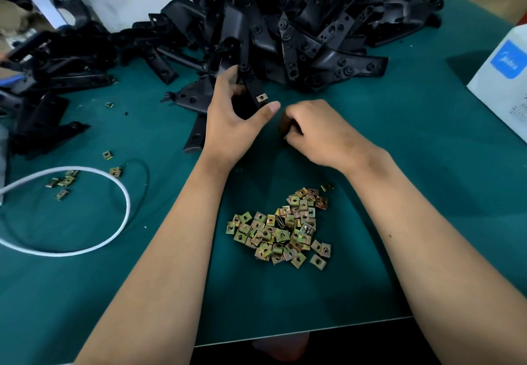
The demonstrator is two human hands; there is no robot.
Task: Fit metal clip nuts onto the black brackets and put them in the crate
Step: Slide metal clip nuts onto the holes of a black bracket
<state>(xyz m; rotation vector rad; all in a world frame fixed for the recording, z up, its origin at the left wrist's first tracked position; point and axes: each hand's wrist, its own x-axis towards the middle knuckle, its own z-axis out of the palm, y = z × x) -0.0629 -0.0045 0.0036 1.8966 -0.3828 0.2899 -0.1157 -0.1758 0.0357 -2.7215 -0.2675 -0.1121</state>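
over green mat, left hand [228, 125] grips bracket [252, 87], clip-nut end seemingly pointing near-right.

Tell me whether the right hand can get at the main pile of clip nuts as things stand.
Probably yes: the pile of clip nuts lies uncovered on the mat between both forearms, just behind the right hand, whose curled fingers may already hold something.

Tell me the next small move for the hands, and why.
Probably place this bracket aside for the crate, which is not in view: the left hand grips it and a clip nut already sits on its end. The right hand is curled; whether it holds another nut is unclear.
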